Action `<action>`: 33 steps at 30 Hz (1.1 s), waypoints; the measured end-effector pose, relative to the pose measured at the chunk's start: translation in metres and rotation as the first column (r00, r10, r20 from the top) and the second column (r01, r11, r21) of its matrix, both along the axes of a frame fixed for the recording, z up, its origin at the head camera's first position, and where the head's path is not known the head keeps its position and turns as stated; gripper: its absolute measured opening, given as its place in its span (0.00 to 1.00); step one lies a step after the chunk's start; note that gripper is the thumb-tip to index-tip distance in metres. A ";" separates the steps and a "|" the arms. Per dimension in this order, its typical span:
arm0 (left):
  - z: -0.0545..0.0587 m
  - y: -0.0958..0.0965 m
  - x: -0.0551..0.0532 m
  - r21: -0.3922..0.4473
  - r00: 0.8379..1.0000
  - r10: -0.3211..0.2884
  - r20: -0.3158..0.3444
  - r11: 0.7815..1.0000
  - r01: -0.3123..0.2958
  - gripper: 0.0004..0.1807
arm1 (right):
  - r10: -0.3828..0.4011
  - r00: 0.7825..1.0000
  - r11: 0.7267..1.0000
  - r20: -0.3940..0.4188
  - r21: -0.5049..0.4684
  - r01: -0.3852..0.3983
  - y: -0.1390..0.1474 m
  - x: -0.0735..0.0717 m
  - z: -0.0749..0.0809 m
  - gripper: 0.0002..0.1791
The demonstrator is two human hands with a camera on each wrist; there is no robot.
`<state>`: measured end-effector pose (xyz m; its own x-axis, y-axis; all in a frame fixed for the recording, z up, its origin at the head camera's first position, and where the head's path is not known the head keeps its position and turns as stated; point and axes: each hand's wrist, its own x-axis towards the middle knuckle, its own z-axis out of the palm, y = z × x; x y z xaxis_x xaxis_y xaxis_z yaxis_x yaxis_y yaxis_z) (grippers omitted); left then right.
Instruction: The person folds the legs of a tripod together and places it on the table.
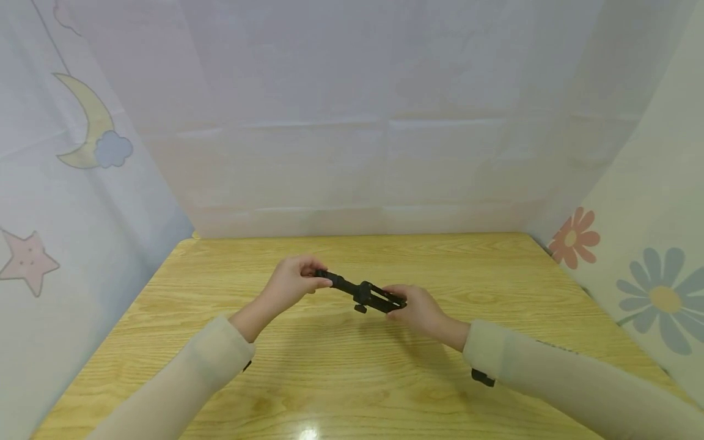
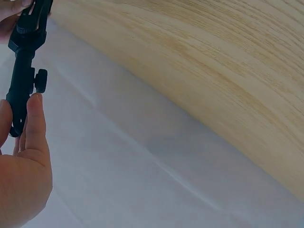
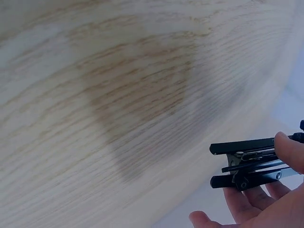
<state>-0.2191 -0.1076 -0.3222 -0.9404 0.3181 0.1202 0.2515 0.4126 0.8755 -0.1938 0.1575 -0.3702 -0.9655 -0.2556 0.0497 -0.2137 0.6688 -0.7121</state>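
Note:
A small black tripod with its legs folded together hangs above the table between both hands. My left hand pinches the slim end of its column between thumb and fingers. On the other end, my right hand grips the folded legs. The left wrist view shows the column with a side knob just beyond the left fingertips. In the right wrist view the thumb lies over the upper leg, while fingers support the lower leg from below.
The wood-grain table spreads beneath both hands. A pale hanging sheet stands behind its far edge, with patterned sheets at the left and right. Dark straps or devices show under both sleeve cuffs.

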 end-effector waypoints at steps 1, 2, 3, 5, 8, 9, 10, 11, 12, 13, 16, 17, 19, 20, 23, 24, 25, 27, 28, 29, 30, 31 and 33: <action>-0.001 0.000 0.000 0.003 1.000 -0.006 0.003 1.000 0.006 0.11 | 0.005 1.000 1.000 -0.002 0.012 -0.005 0.001 0.000 0.001 0.29; -0.002 -0.001 0.000 0.003 1.000 -0.012 0.005 1.000 0.012 0.11 | 0.008 1.000 1.000 -0.004 0.020 -0.008 0.001 0.000 0.002 0.29; -0.003 -0.001 0.000 0.003 1.000 -0.015 0.011 1.000 0.015 0.11 | 0.014 1.000 0.999 -0.007 0.031 -0.014 0.002 0.000 0.003 0.29; -0.005 -0.002 0.000 0.001 0.999 -0.020 0.025 1.000 0.020 0.11 | 0.022 1.000 0.999 -0.005 0.047 -0.022 0.003 0.000 0.005 0.29; -0.007 -0.003 0.001 -0.014 0.999 -0.011 0.044 1.000 0.012 0.12 | 0.027 1.000 0.998 0.004 0.062 -0.027 0.004 0.000 0.008 0.29; -0.007 -0.004 0.001 -0.024 0.999 -0.007 0.045 1.000 0.008 0.12 | 0.029 1.000 0.997 0.007 0.068 -0.030 0.004 -0.001 0.009 0.29; -0.008 -0.004 0.001 -0.034 0.999 -0.008 0.042 0.999 0.010 0.12 | 0.030 1.000 0.997 0.009 0.074 -0.030 0.005 -0.001 0.009 0.28; -0.009 -0.005 0.001 -0.045 0.999 -0.008 0.041 0.999 0.010 0.12 | 0.028 1.000 0.996 0.011 0.079 -0.029 0.005 -0.001 0.010 0.28; -0.009 -0.005 0.002 -0.054 0.999 -0.007 0.038 0.998 0.009 0.12 | 0.025 1.000 0.996 0.014 0.083 -0.026 0.005 -0.001 0.011 0.28; -0.010 -0.005 0.002 -0.063 0.999 -0.008 0.032 0.998 0.010 0.11 | 0.023 1.000 0.996 0.015 0.086 -0.024 0.005 -0.001 0.012 0.28; -0.013 -0.007 0.002 -0.079 1.000 -0.015 0.020 0.997 0.016 0.11 | 0.015 1.000 0.995 0.023 0.094 -0.017 0.005 -0.001 0.016 0.28; -0.014 -0.007 0.002 -0.079 1.000 -0.016 0.021 0.997 0.018 0.11 | 0.013 1.000 0.995 0.026 0.095 -0.016 0.005 -0.001 0.016 0.28; -0.016 -0.007 0.003 -0.082 1.000 -0.021 0.017 0.996 0.022 0.12 | 0.017 1.000 0.995 0.024 0.097 -0.019 0.005 -0.001 0.018 0.28; -0.017 -0.008 0.003 -0.084 1.000 -0.025 0.017 0.996 0.026 0.12 | 0.015 1.000 0.995 0.026 0.095 -0.018 0.005 -0.002 0.018 0.28; -0.020 -0.009 0.004 -0.086 0.999 -0.032 0.025 0.996 0.034 0.12 | 0.014 1.000 0.996 0.026 0.090 -0.016 0.006 -0.003 0.018 0.28; -0.021 -0.009 0.004 -0.087 0.999 -0.031 0.029 0.996 0.034 0.12 | 0.015 1.000 0.996 0.026 0.088 -0.017 0.007 -0.003 0.018 0.28; -0.022 -0.010 0.004 -0.089 0.999 -0.031 0.033 0.995 0.034 0.12 | 0.009 0.999 0.997 0.033 0.078 -0.012 0.007 -0.003 0.018 0.28; -0.025 -0.010 0.004 -0.086 0.999 -0.025 0.045 0.996 0.029 0.12 | 0.014 0.999 0.997 0.030 0.076 -0.017 0.009 -0.004 0.017 0.27; -0.026 -0.011 0.004 -0.086 0.999 -0.023 0.050 0.996 0.027 0.12 | 0.018 0.999 0.997 0.027 0.075 -0.020 0.009 -0.005 0.017 0.27; -0.028 -0.011 0.004 -0.088 0.998 -0.021 0.054 0.996 0.026 0.12 | 0.019 0.999 0.997 0.026 0.074 -0.021 0.009 -0.005 0.017 0.27; -0.029 -0.011 0.004 -0.090 0.998 -0.021 0.055 0.996 0.026 0.12 | 0.020 1.000 0.997 0.024 0.075 -0.022 0.010 -0.006 0.017 0.27; -0.031 -0.012 0.004 -0.093 0.998 -0.018 0.057 0.995 0.024 0.12 | 0.021 1.000 0.997 0.022 0.078 -0.022 0.010 -0.006 0.018 0.27; -0.034 -0.012 0.003 -0.098 0.998 -0.017 0.058 0.995 0.022 0.12 | 0.024 1.000 0.996 0.018 0.084 -0.025 0.010 -0.006 0.018 0.27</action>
